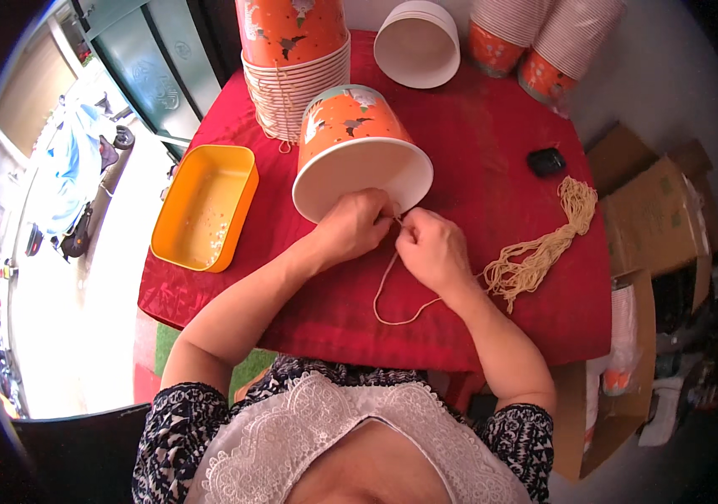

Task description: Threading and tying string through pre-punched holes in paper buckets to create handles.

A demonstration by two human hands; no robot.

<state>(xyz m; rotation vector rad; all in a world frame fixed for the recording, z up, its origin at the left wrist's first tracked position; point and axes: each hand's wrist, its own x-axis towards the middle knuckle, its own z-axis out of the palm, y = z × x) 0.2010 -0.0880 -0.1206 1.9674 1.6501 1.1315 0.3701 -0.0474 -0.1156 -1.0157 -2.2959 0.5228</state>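
An orange patterned paper bucket (351, 118) lies tilted on the table, its white open mouth toward me. At the lower rim my left hand (357, 223) is closed in a pinch, its fingertips at the cord beside the rim. Just to its right my right hand (434, 246) pinches the same thin beige cord (380, 290). The cord hangs in a loop below the hands and passes under my right wrist. It runs toward a loose hank of beige cord (535, 252) on the right. The fingertips partly hide where cord and rim meet.
A tall stack of orange buckets (296, 67) with cords hanging from the rims stands behind. A yellow plastic tub (208, 206) is at the left. White nested buckets (418, 46), wrapped bucket stacks (573, 50) and a small black object (546, 162) sit farther back; cardboard boxes (657, 210) stand right.
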